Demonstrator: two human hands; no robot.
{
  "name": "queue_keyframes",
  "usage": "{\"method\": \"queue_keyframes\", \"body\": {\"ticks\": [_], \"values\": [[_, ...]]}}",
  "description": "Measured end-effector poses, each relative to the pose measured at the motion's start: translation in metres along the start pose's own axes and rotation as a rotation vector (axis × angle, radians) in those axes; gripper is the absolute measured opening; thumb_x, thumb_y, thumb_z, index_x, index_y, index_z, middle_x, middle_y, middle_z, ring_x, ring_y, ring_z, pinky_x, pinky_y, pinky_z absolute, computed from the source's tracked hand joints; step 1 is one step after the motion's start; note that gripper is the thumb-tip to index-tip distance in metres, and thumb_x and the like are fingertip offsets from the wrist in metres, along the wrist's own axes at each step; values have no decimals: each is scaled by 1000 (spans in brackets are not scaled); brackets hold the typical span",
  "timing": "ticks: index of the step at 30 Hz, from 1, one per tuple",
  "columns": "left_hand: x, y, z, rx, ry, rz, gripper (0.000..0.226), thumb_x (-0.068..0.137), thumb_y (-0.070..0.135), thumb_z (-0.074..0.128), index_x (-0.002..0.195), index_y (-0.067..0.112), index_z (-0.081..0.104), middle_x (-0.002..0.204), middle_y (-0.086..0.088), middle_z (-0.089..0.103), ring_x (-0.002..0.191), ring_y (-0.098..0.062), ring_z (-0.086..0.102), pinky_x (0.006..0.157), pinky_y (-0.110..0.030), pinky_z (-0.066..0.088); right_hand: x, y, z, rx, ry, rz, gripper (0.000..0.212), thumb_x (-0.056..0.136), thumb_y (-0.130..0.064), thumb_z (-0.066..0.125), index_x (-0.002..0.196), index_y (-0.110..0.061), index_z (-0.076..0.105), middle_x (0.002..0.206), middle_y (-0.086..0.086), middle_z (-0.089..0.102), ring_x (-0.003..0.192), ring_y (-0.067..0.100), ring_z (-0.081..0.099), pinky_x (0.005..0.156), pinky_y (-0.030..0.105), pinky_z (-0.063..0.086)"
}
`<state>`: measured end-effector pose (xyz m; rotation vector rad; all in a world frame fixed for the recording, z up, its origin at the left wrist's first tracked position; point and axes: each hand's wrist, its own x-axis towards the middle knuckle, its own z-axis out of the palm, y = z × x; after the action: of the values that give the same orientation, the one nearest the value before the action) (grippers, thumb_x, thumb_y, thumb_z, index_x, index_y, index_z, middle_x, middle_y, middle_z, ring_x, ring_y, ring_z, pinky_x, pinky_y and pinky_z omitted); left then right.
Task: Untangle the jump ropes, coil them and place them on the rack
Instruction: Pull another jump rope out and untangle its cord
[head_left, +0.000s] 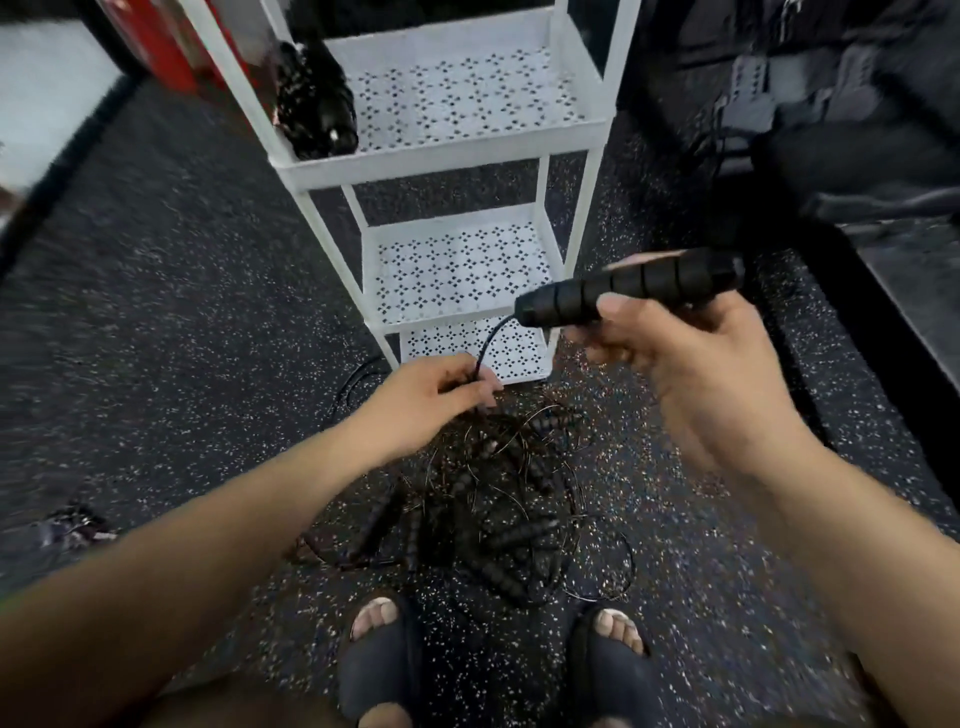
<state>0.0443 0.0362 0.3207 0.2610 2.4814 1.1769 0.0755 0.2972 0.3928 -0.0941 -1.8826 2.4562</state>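
Right hand (691, 364) grips a handle (631, 283) — left hand (431, 395) pinches its cord (491, 340).

Handle (631, 293) in right hand (691, 364): matt black, ribbed, looks like foam or rubber; cord (487, 340) down to left hand (436, 395): thin, smooth, slight sheen; rack (441, 161) beyond both hands: white painted metal, perforated shelves, matt; floor (182, 312) under hands: dark speckled rubber, grainy; pile (498, 509) below left hand: matt ribbed grips, wiry cords.
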Motion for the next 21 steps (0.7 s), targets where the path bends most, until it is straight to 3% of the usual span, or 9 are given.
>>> {"method": "queue_keyframes", "body": {"ticks": [1, 4, 6, 9, 11, 14, 16, 18, 21], "values": [[-6, 11, -7, 20, 13, 5, 20, 104, 54, 62, 100, 40, 75, 99, 25, 77, 63, -22, 64, 66, -38, 52, -2, -14, 1, 27, 13, -25, 28, 91, -7, 82, 116, -4, 70, 107, 20, 79, 96, 43, 79, 79, 43, 59], [-29, 47, -28, 16, 76, 37, 23, 102, 57, 63, 101, 39, 77, 96, 24, 78, 48, -14, 43, 47, -26, 38, -14, -50, 7, 51, -18, -52, 40, 90, -13, 80, 124, 3, 65, 112, 22, 79, 101, 46, 78, 80, 43, 58], [-41, 71, -39, -35, 130, 47, 18, 106, 49, 62, 104, 39, 77, 98, 19, 80, 50, -14, 50, 46, -28, 41, -26, -66, 10, 26, -66, -50, 52, 92, -19, 79, 132, 10, 61, 117, 24, 78, 105, 47, 77, 86, 48, 55], [-56, 100, -55, -145, 237, 52, 18, 108, 40, 60, 111, 35, 77, 96, 8, 80, 92, -30, 74, 86, -54, 59, -51, -84, 17, 9, -133, -35, 45, 96, -21, 71, 130, 7, 65, 119, 22, 78, 105, 45, 77, 88, 51, 55], [-62, 111, -63, -214, 293, 37, 17, 109, 33, 61, 110, 33, 78, 93, 0, 80, 99, -32, 75, 95, -57, 58, -64, -91, 20, -15, -168, -12, 39, 95, -20, 71, 124, 6, 70, 117, 20, 78, 101, 40, 77, 81, 47, 55], [-68, 122, -73, -276, 395, 31, 20, 108, 28, 63, 111, 34, 81, 88, -2, 78, 79, -19, 73, 82, -45, 61, -70, -96, 18, -107, -191, 45, 25, 85, -18, 84, 108, -7, 80, 98, 16, 73, 89, 28, 62, 76, 39, 47], [-73, 126, -79, -305, 473, 23, 20, 108, 33, 63, 110, 39, 82, 80, 4, 70, 68, -7, 65, 72, -37, 57, -71, -95, 19, -279, -227, 103, 26, 81, -15, 92, 106, -18, 85, 96, 14, 75, 87, 22, 61, 84, 37, 46], [-77, 128, -82, -304, 526, -5, 19, 107, 40, 64, 111, 42, 82, 77, 9, 66, 66, -6, 59, 66, -33, 53, -72, -90, 28, -418, -262, 146, 28, 79, -13, 92, 102, -28, 85, 96, 9, 80, 83, 14, 64, 87, 36, 46], [-82, 136, -78, -319, 521, 7, 19, 101, 52, 69, 103, 39, 83, 74, 10, 66, 65, -8, 57, 64, -30, 52, -67, -80, 50, -543, -249, 147, 21, 82, -14, 81, 97, -27, 74, 82, 1, 75, 73, 15, 59, 73, 37, 47]]}}
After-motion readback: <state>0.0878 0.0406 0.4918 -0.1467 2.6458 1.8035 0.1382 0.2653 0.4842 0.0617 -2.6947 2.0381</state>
